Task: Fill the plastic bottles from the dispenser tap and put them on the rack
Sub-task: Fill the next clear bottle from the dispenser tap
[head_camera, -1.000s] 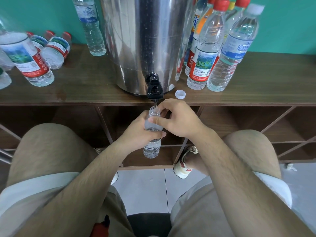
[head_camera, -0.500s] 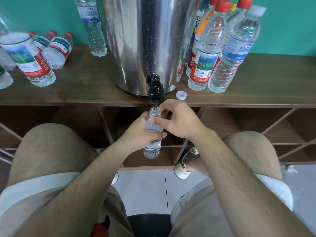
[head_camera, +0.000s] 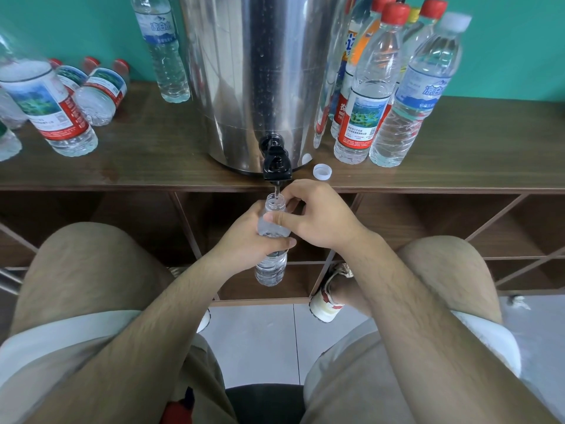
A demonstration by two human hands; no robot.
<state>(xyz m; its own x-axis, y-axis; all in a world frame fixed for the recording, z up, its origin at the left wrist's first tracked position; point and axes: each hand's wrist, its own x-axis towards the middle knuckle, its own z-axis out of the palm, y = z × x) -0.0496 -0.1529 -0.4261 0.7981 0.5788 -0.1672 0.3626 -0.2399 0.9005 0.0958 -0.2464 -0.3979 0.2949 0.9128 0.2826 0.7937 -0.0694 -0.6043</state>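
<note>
So I had my left grip (head_camera: 244,238) wrapped round the bottle (head_camera: 270,270), mouth under the tap (head_camera: 276,166) to catch the stream. My right grip (head_camera: 318,218) pinched the neck to steady it, cap (head_camera: 322,172) parked on the tabletop (head_camera: 153,154).

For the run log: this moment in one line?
filling; bottle under tap; left hand grips body; right hand holds neck; cap on rack
</note>
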